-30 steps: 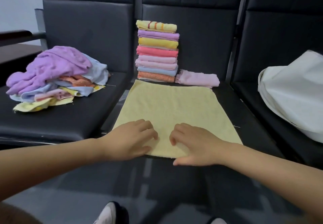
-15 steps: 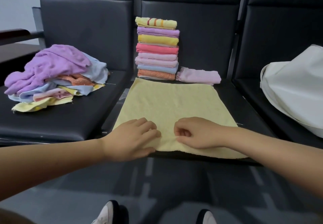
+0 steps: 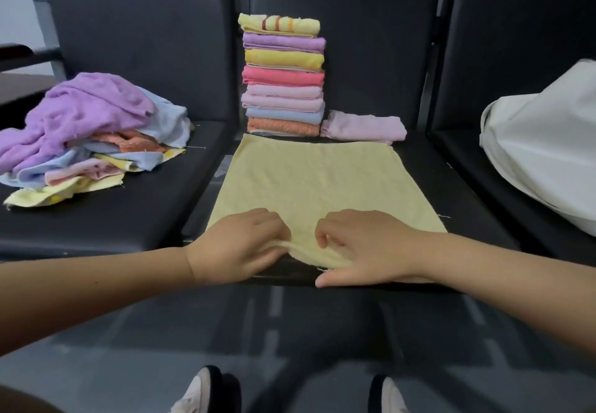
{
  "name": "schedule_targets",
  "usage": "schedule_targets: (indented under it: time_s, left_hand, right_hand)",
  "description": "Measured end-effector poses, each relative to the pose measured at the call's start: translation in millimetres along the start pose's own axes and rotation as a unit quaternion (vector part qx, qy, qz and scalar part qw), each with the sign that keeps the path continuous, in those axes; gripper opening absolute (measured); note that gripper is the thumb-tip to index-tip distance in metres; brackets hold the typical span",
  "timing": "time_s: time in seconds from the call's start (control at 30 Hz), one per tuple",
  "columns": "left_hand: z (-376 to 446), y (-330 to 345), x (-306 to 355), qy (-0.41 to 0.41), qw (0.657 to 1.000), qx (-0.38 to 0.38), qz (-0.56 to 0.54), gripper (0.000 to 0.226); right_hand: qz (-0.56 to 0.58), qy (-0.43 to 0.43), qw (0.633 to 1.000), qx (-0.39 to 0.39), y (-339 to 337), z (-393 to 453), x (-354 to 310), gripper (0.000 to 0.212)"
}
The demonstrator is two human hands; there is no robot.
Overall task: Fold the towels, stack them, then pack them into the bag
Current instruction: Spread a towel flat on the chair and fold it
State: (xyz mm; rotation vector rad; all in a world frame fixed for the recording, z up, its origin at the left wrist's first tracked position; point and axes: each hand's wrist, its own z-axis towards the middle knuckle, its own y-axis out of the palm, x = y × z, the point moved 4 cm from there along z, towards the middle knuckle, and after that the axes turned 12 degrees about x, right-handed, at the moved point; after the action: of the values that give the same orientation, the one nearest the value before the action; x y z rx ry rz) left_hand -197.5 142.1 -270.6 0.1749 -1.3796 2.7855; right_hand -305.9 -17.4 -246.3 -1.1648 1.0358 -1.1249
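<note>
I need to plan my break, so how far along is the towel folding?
Done: eight folded towels stacked, another pink folded towel beside them. In hand: left hand and right hand pinch the near edge of the flat yellow towel. Left: the unfolded pile, then packing the white bag.

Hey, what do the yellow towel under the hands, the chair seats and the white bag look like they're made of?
Yellow towel: thin soft woven cloth, matte, with frayed threads at its edges; probably cotton or microfibre. Chair seat: smooth black padding with a dull sheen, likely leather or vinyl. White bag: plain matte fabric, canvas-like, creasing softly.
</note>
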Motion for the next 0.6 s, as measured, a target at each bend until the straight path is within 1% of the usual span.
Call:
schedule_targets:
  time_s: [0.07, 0.1, 0.2, 0.23, 0.33, 0.43, 0.5, 0.57, 0.6]
  left_hand:
    - [5, 0, -7, -0.106, 0.994, -0.005, -0.038, 0.031]
    - [9, 1, -10, -0.147, 0.988, -0.012, -0.055, 0.03]
    - [20, 8, -23, -0.224, 0.97, -0.035, -0.089, 0.004]
    - [24, 11, -26, -0.241, 0.966, -0.044, -0.088, 0.008]
    - [36, 13, -31, -0.261, 0.96, -0.06, -0.082, 0.021]
    - [52, 15, -33, -0.247, 0.966, -0.077, -0.009, 0.024]
    - [63, 15, -40, -0.251, 0.965, -0.073, 0.028, 0.024]
    - [73, 10, -48, -0.245, 0.966, -0.064, 0.056, 0.031]
    - [77, 6, -53, -0.236, 0.967, -0.067, 0.075, 0.032]
  right_hand:
    - [-0.06, -0.008, 0.998, 0.022, 2, 4, -6, 0.051]
    - [-0.068, -0.002, 0.997, 0.033, 2, 8, -6, 0.048]
    - [-0.018, 0.038, 0.998, 0.047, -2, 21, 2, 0.024]
    - [0.008, 0.059, 0.997, 0.046, -5, 25, 9, 0.023]
    - [0.09, 0.117, 0.987, 0.057, -13, 37, 33, 0.038]
    - [0.178, 0.161, 0.966, 0.099, -15, 47, 52, 0.04]
    - [0.2, 0.161, 0.959, 0.12, -15, 51, 59, 0.039]
    - [0.208, 0.15, 0.959, 0.121, -14, 54, 64, 0.035]
    - [0.212, 0.149, 0.959, 0.114, -14, 55, 67, 0.037]
